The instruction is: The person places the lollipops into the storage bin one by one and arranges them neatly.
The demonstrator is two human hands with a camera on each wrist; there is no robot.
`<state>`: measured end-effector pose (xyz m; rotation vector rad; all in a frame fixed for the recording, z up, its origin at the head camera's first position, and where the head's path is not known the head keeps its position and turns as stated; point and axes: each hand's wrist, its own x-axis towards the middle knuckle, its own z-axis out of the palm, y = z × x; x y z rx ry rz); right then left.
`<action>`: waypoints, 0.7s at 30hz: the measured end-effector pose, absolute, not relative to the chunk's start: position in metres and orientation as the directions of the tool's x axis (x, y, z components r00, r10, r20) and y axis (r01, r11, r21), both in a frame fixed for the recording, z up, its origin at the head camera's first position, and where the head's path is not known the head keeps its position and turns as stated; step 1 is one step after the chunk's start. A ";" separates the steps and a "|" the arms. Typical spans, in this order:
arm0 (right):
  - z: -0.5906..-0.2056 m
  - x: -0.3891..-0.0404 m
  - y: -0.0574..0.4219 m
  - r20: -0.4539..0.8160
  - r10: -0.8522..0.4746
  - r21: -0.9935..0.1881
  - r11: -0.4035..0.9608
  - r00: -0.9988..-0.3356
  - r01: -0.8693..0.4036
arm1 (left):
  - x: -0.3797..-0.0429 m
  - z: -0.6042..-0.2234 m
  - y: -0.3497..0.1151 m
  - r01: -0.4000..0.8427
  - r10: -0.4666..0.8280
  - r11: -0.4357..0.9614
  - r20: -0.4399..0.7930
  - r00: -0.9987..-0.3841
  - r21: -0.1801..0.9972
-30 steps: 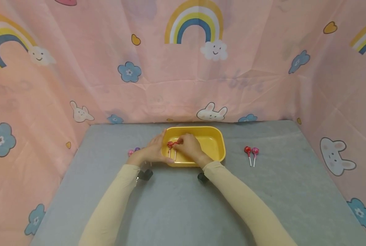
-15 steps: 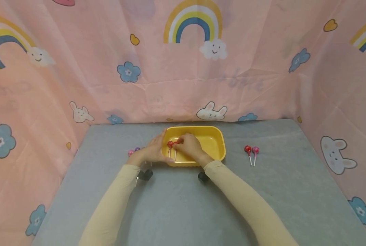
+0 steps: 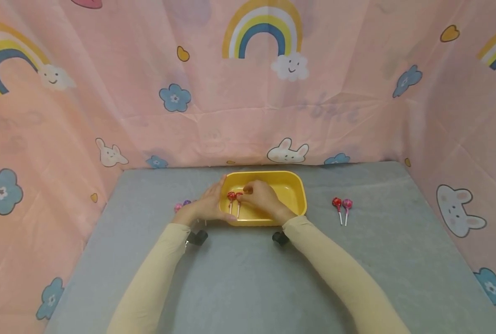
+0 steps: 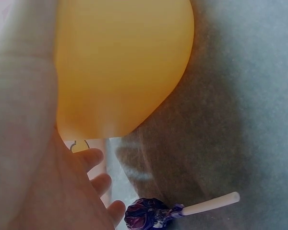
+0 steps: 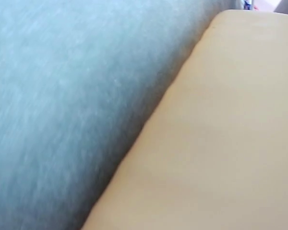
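Two red lollipops lie side by side inside a yellow tray [image 3: 287, 223], sticks toward me: a left lollipop [image 3: 231, 195] and a right lollipop [image 3: 238, 211]. My right hand [image 3: 264, 197] reaches over the near rim, its thumb tip right at the right lollipop's head and its fingers bent above the tray floor. My left hand [image 3: 208, 204] lies along the tray's left end, fingers extended toward the back and thumb by the near left corner. In the left wrist view, a purple-wrapped lollipop [image 4: 146, 214] lies close beside the fingertips. The right wrist view shows mostly the tray's outer wall [image 5: 221, 120].
Further right on the grey table [image 3: 239, 287] are a red lollipop [image 3: 337, 202] and a pink lollipop [image 3: 347, 204]. Left of the tray, a pink lollipop [image 3: 178, 208] and a purple one are partly hidden by my left hand. A patterned pink curtain [image 3: 239, 125] encloses the table.
My right hand has drawn slightly right, away from the right lollipop, which stays in place in the tray. The left hand keeps its place at the tray's end.
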<state>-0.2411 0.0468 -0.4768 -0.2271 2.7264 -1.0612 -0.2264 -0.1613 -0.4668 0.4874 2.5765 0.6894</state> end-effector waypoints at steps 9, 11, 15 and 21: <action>-0.464 -0.234 0.062 -0.159 -0.252 -0.700 0.711 -0.955 -0.071 | -0.224 -0.464 -0.160 0.213 0.436 0.806 -0.312 -0.844 0.552; -0.460 -0.233 0.066 -0.156 -0.260 -0.702 0.708 -0.953 -0.078 | -0.224 -0.463 -0.160 0.211 0.438 0.804 -0.314 -0.842 0.557; -0.453 -0.232 0.074 -0.123 -0.288 -0.691 0.712 -0.950 -0.127 | -0.224 -0.463 -0.160 0.194 0.429 0.807 -0.328 -0.842 0.558; -0.439 -0.231 0.086 -0.095 -0.321 -0.664 0.726 -0.942 -0.181 | -0.225 -0.464 -0.160 0.182 0.420 0.810 -0.334 -0.844 0.557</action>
